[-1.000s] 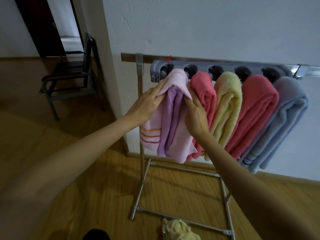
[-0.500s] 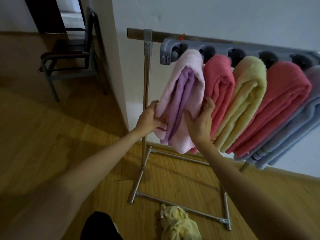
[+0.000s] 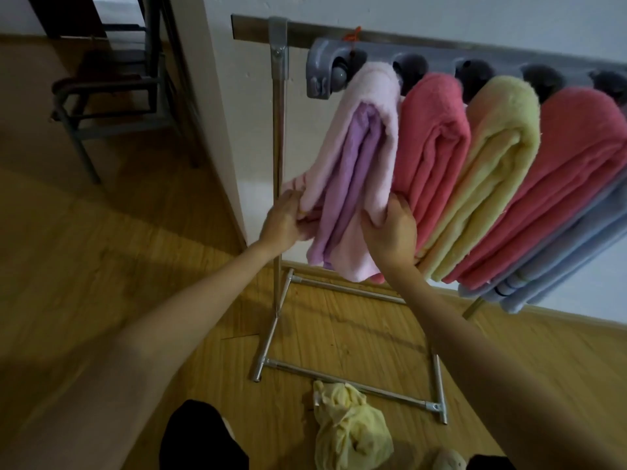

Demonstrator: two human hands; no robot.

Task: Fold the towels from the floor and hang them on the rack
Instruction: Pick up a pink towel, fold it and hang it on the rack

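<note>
A folded pink and lilac towel [image 3: 356, 157] hangs from the leftmost slot of the grey rack holder [image 3: 320, 71]. My left hand [image 3: 285, 220] pinches the towel's lower left edge, near its striped border. On the lower right side, my right hand [image 3: 392, 228] grips the towel's outer pink layer. To the right hang a coral towel [image 3: 432, 140], a yellow towel [image 3: 488, 164], a second coral towel [image 3: 563, 171] and a blue towel [image 3: 559, 266]. A crumpled yellow towel [image 3: 349, 432] lies on the wooden floor by the rack's foot.
The steel rack frame [image 3: 278, 137] stands against a white wall, with its base bars [image 3: 349, 385] on the floor. A dark chair [image 3: 112, 93] stands at the back left near a doorway. My dark-clad knee [image 3: 200, 439] shows at the bottom edge.
Both hands slid down the pink towel from near its top to its lower part. The view tilted down and moved closer to the rack.
</note>
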